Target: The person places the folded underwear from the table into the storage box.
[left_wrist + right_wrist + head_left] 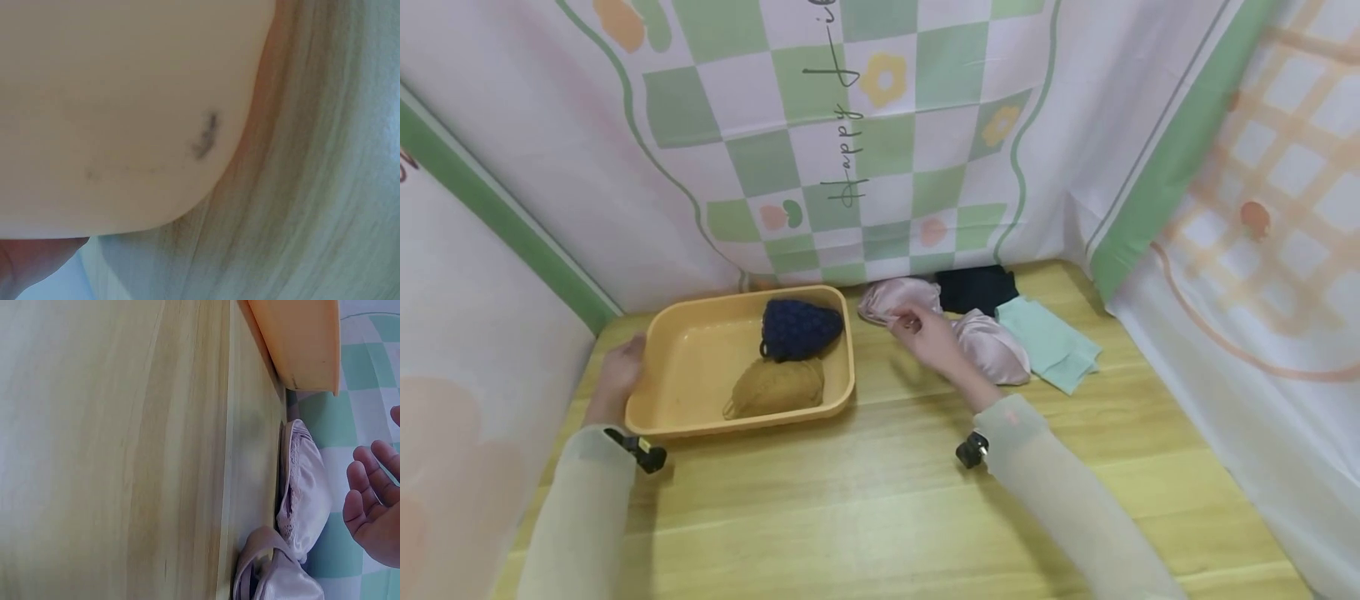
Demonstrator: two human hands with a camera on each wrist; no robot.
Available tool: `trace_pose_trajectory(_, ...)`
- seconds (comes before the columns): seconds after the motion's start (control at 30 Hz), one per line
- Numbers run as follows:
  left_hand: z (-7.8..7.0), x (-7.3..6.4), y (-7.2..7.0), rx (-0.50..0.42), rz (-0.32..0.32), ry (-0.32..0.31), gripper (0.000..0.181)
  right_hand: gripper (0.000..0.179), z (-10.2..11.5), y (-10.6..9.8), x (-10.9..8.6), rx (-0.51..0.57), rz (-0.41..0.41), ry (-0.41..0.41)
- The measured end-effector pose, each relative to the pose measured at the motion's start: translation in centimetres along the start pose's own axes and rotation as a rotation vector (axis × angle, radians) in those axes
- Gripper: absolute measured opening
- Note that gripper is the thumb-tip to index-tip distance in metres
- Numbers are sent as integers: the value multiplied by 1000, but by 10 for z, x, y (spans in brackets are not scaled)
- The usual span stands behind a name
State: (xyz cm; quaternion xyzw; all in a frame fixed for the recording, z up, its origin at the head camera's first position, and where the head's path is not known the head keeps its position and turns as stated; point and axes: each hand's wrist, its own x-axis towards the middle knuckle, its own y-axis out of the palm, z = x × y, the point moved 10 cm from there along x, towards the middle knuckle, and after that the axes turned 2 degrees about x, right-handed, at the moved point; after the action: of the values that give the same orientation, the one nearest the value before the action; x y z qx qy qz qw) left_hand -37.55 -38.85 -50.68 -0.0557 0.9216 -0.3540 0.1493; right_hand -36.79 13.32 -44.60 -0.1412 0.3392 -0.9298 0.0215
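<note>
Over a pale pink, shiny satin bra [992,346] at the back of the wood-grain tabletop [820,517], the right hand [928,337] hangs with its fingers loosely bent and spread a little apart; nothing shows in its grasp, and the right wrist view has it clear of the fabric. At the other side, the left hand [621,367] rests against the outer left end of a yellow-orange rectangular plastic tray [685,358] with rounded corners; how tightly its fingers bend round the wall cannot be told, since the tray hides them and the left wrist view catches only part of one digit at its lower corner. That view is mostly filled by the tray's pale surface, with a dark smudge near the rounded corner. The right wrist view cuts off part of the right hand. In the head view, that hand covers the middle of the bra, leaving two smooth, domed cups visible. Just behind and beside them lie a folded black cloth [976,289] and a flat mint-green cloth [1051,342]. Within the tray's right half sit a bunched navy textured garment [801,329] and, nearer the front, a folded mustard-brown garment [778,387].
</note>
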Motion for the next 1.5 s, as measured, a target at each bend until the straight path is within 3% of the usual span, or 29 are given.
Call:
trace_pose_trajectory(0.23,-2,-1,0,9,-2,14,78,34,-7,-9,-9,55,25,77)
trace_pose_trajectory(0.5,-1,0,0,22,3,12,77,32,-13,-23,-16,93,-8,48)
trace_pose_trajectory(0.73,-3,-1,-2,47,-11,41,77,36,-17,-37,-23,-38,-29,49)
trace_pose_trajectory(0.93,-3,-1,-1,47,-3,25,78,40,-20,-41,-25,-124,-19,31)
trace_pose_trajectory(1.5,-5,-4,0,27,10,23,77,38,-45,-68,-40,-114,-49,119)
